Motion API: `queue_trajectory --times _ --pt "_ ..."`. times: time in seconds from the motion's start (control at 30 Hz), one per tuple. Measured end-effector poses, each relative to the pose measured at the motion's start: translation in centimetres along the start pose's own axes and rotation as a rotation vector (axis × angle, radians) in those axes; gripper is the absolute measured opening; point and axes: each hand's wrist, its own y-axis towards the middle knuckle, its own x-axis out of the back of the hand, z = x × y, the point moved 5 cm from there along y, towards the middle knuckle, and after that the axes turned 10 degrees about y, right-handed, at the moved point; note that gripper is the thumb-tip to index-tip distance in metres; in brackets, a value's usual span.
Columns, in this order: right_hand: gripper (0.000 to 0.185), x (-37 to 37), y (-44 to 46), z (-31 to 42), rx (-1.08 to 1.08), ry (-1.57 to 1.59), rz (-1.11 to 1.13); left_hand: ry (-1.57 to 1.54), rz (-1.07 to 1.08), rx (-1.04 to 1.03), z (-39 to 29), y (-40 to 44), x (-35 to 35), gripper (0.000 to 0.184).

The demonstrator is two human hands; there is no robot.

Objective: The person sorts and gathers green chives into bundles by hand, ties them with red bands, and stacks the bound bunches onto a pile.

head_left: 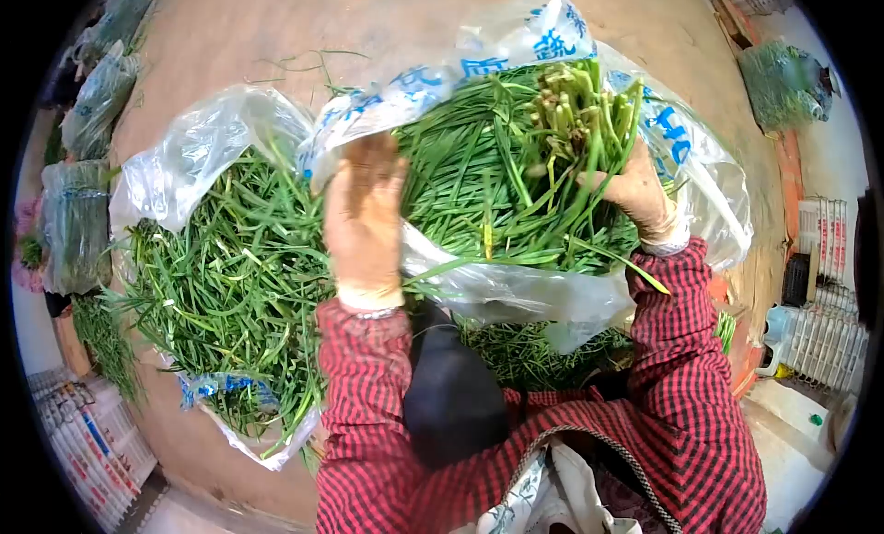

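Long green stalks (470,156) fill a clear plastic bag (543,290) with blue printing at the centre. My right hand (637,191) is closed around a bunch of green stalks (575,115), whose pale cut ends point up and away from me. At the bag's left edge my left hand (366,226) is raised with its fingers apart and blurred, holding nothing that I can make out. Left of it lies a loose heap of green leaves (230,267) in a second clear bag (198,152).
Filled plastic bags (75,226) line the far left, and another packed bag (783,85) stands at the upper right. White crates (820,345) are at the right, more crates (92,442) at the lower left. Greens (534,354) lie near my knees. Scattered leaves (322,69) are on the brown floor.
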Motion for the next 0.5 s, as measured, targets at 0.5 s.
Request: queue_trajectory --times 0.5 --pt "0.074 -2.3 -4.5 0.6 0.152 0.064 0.053 0.414 0.370 -0.022 5.2 -5.7 -14.9 0.043"
